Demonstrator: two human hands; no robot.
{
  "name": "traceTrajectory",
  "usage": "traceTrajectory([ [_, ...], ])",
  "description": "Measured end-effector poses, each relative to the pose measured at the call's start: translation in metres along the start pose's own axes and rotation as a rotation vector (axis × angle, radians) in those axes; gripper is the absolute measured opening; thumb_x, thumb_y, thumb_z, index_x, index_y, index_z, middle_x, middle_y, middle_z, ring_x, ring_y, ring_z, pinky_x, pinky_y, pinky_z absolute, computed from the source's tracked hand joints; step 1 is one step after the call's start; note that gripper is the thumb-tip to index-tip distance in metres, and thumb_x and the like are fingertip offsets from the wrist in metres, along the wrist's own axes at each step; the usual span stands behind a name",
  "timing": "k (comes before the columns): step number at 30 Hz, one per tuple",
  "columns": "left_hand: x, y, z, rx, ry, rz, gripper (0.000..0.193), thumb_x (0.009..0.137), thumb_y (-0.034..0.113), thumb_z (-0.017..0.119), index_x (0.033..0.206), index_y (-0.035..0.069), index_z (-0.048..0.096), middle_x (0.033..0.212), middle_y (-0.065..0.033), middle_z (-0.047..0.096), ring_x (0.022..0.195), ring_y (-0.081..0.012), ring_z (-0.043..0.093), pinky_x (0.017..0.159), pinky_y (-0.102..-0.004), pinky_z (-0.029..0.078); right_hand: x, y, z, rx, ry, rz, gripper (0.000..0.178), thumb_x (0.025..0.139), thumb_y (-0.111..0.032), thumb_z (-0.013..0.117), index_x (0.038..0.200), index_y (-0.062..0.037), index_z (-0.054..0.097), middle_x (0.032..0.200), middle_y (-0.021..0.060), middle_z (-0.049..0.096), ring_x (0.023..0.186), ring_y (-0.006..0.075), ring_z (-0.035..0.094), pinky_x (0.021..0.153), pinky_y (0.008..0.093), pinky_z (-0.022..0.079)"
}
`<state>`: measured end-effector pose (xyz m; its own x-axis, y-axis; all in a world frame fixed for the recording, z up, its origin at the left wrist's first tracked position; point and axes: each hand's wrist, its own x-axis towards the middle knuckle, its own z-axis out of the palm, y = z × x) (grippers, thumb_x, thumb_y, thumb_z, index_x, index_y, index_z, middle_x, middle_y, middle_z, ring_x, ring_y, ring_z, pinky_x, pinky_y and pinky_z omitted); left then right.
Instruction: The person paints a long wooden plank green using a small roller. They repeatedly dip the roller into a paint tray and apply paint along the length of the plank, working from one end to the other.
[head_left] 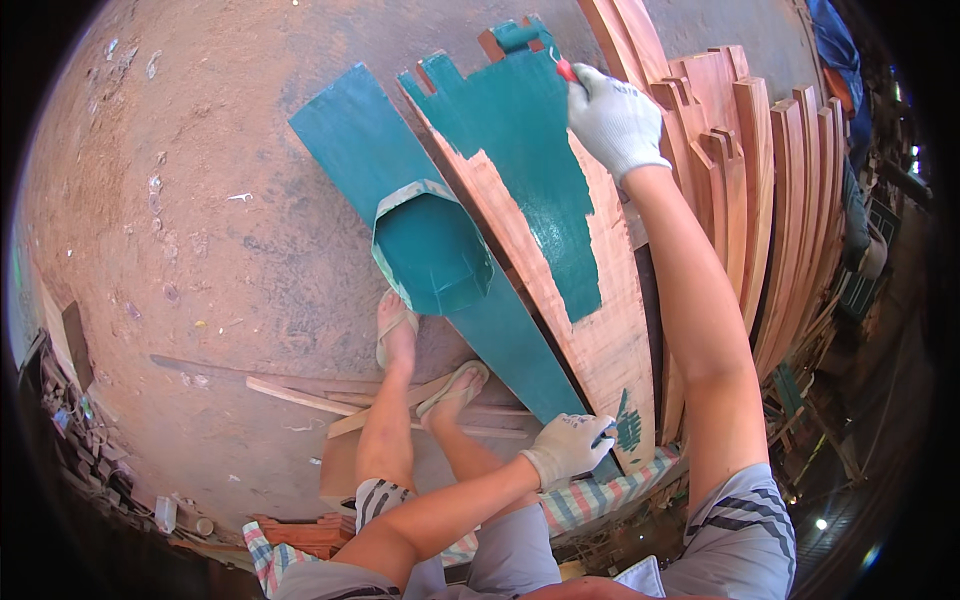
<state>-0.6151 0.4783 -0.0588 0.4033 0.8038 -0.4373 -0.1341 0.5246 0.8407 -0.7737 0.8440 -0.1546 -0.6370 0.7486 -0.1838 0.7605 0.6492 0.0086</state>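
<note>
My right hand (618, 115), in a white knit glove, is closed round the red handle of a paint roller (522, 36). The green-coated roller lies on the far end of a wooden board (545, 200). Wet green paint covers much of that board's far half, with bare wood along its sides and near end. My left hand (572, 447), also gloved, is closed on a small blue tool, apparently a paintbrush (604, 434), at the near end. Green strokes mark the wood beside it. A cut-open container (432, 250) of green paint rests on a blue-green painted board (350, 130) to the left.
Bare wooden boards (755, 200) stand in a row on the right. A striped cloth (600, 497) lies under the near end of the boards. My sandalled feet (398, 335) are on the dusty floor (220, 260) to the left, by loose wood strips (300, 393).
</note>
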Motion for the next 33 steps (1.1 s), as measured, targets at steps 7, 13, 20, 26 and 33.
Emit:
traceTrajectory([
  [7,0.002,0.003,-0.004,0.01,-0.045,-0.02,0.042,0.105,0.035,0.063,0.136,0.006,0.066,0.113,-0.0191,0.078,0.104,-0.0398,0.075,0.092,-0.0491,0.058,0.009,-0.014,-0.002,-0.067,-0.02,-0.053,0.035,0.108,-0.031,0.049,0.107,-0.0161,0.081,0.094,0.0181,0.081,0.091,0.0371,0.08,0.082,0.0508,0.062],
  [13,0.003,0.006,-0.006,0.0,-0.01,-0.004,0.041,0.105,0.035,0.062,0.134,0.007,0.066,0.111,-0.0189,0.078,0.104,-0.0393,0.075,0.092,-0.0491,0.058,-0.005,0.019,-0.011,-0.003,-0.037,0.068,0.037,0.11,-0.038,0.047,0.123,-0.0202,0.077,0.101,0.0187,0.081,0.099,0.04,0.078,0.087,0.0525,0.061],
  [20,0.0,0.001,0.001,0.044,-0.06,-0.044,0.04,0.106,0.035,0.062,0.134,0.007,0.067,0.113,-0.0192,0.078,0.107,-0.0389,0.074,0.096,-0.0485,0.057,0.027,0.023,-0.005,0.026,-0.125,0.088,0.043,0.106,-0.039,0.05,0.129,-0.0178,0.078,0.116,0.0204,0.079,0.109,0.0428,0.074,0.099,0.0539,0.058],
  [26,0.003,0.005,-0.004,0.051,-0.044,-0.047,0.038,0.106,0.034,0.062,0.133,0.008,0.067,0.113,-0.0194,0.078,0.106,-0.0389,0.074,0.095,-0.0483,0.057,0.003,0.043,-0.008,0.078,-0.126,0.115,0.041,0.107,-0.042,0.05,0.125,-0.0179,0.078,0.118,0.0181,0.079,0.112,0.0405,0.075,0.1,0.054,0.057],
  [33,0.005,-0.006,0.009,0.079,-0.09,-0.057,0.038,0.107,0.035,0.061,0.133,0.007,0.066,0.118,-0.0191,0.078,0.108,-0.0391,0.074,0.097,-0.0491,0.056,0.021,0.028,0.0,0.12,-0.111,0.118,0.038,0.105,-0.036,0.049,0.121,-0.0185,0.079,0.119,0.0174,0.079,0.111,0.04,0.075,0.099,0.0538,0.058],
])
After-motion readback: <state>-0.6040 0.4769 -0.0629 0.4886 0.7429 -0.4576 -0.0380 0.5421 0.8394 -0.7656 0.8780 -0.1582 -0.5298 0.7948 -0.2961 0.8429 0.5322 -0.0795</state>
